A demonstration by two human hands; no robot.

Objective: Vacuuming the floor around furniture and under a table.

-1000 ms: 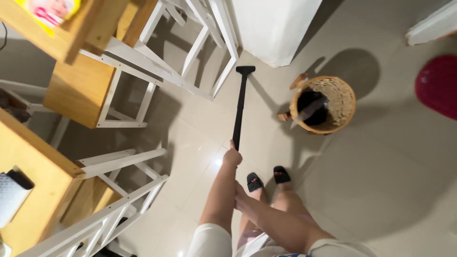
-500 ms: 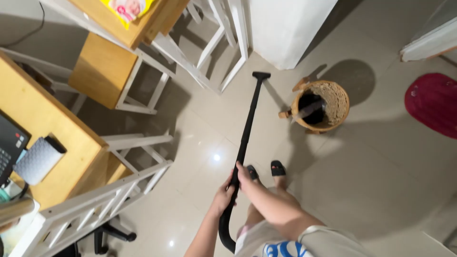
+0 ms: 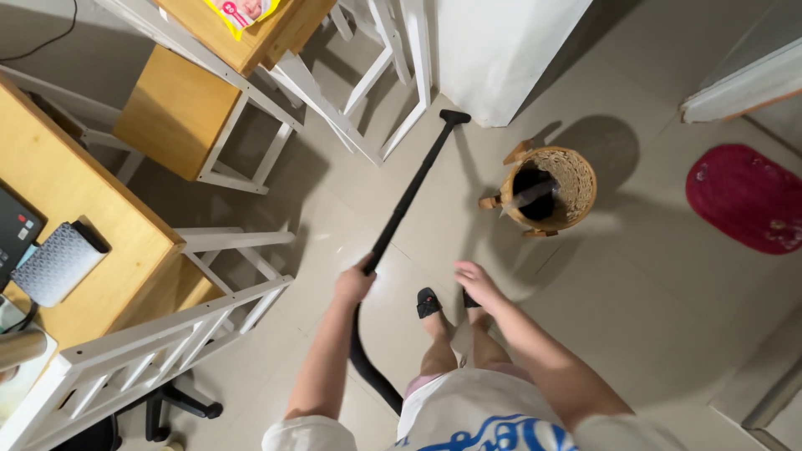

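My left hand (image 3: pixel 353 282) grips a long black vacuum wand (image 3: pixel 407 197) that slants up and right across the tiled floor. Its flat nozzle head (image 3: pixel 454 117) rests on the tiles beside the corner of a white wall block. A black hose (image 3: pixel 365 361) curves down from the wand behind my left arm. My right hand (image 3: pixel 474 280) hovers free with fingers spread, just right of the wand and above my feet in black sandals (image 3: pixel 428 302).
A woven basket (image 3: pixel 551 188) with a dark inside stands right of the nozzle. White-framed wooden stools (image 3: pixel 180 113) and a wooden desk (image 3: pixel 79 225) fill the left side. A white rail (image 3: pixel 159 355) lies at lower left. A red oval mat (image 3: pixel 743 196) lies at right.
My right hand has let go of the wand and moved right. My left hand has slid up the wand, which now leans further left; the nozzle has stayed near the wall corner.
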